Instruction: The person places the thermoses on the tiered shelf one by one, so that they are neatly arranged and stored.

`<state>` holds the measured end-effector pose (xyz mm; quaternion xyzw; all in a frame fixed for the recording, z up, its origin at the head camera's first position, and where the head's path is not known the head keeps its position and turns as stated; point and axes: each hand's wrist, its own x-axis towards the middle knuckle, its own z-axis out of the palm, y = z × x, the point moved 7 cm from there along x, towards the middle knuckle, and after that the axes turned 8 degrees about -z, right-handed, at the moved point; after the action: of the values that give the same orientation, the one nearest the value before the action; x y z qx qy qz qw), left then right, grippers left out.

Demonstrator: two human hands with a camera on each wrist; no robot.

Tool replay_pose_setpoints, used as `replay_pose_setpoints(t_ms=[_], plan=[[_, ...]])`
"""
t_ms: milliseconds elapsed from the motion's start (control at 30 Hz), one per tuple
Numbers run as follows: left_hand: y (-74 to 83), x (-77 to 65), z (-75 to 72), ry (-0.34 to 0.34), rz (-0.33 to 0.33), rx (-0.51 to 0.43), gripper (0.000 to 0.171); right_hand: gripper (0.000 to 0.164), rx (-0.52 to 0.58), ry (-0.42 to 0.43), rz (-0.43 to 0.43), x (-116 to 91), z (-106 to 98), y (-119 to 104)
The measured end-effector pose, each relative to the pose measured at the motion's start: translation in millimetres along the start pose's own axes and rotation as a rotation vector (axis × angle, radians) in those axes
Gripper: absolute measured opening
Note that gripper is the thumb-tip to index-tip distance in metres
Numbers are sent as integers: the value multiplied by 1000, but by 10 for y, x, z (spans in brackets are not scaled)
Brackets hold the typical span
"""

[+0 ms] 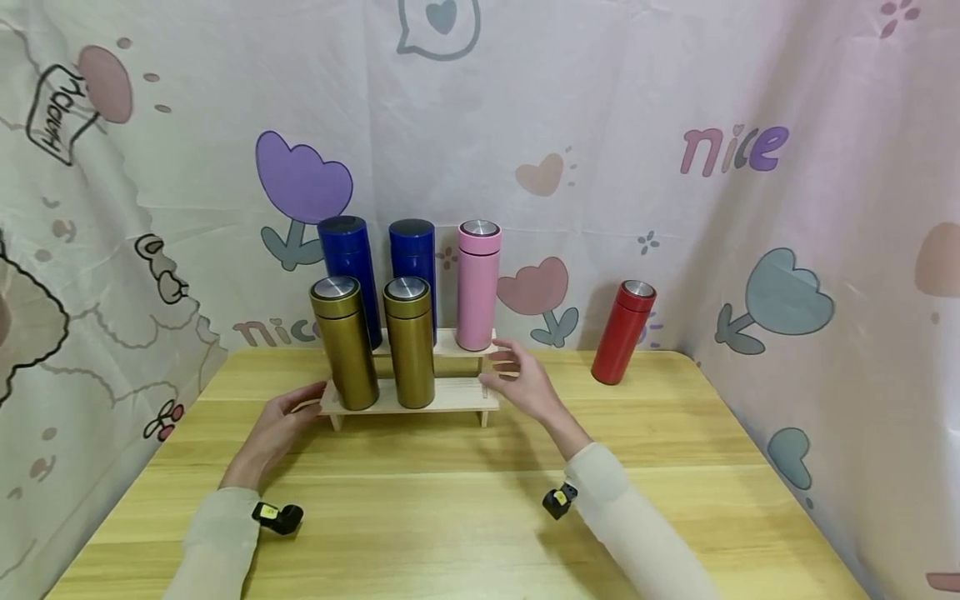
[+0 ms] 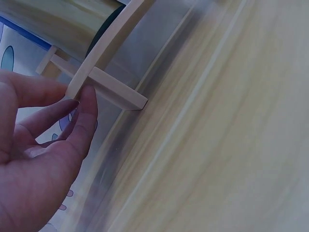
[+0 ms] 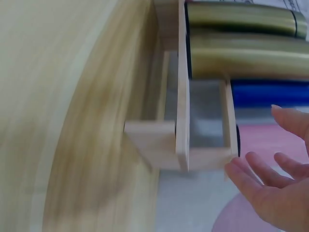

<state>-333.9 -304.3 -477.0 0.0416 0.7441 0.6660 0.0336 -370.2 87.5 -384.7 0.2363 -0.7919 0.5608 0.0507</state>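
Note:
A two-step wooden rack stands on the table. Two gold thermos bottles are on its lower step; two blue thermos bottles and a pink thermos bottle stand on the upper one. My left hand pinches the left end of the lower step, thumb and forefinger on either side of the board in the left wrist view. At the rack's right end is my right hand, its fingers spread and loosely bent. In the right wrist view a fingertip is right at the upper step's corner, and nothing lies in the palm.
A red thermos bottle stands alone at the back right of the table, apart from the rack. Behind the table hangs a printed cloth, which also covers both sides.

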Motion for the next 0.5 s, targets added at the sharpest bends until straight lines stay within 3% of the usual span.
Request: replay_pose_setpoints(t_ms=[500], plan=[[9, -2, 1, 7, 5, -33, 60, 54, -202, 96, 62, -302, -890, 368]])
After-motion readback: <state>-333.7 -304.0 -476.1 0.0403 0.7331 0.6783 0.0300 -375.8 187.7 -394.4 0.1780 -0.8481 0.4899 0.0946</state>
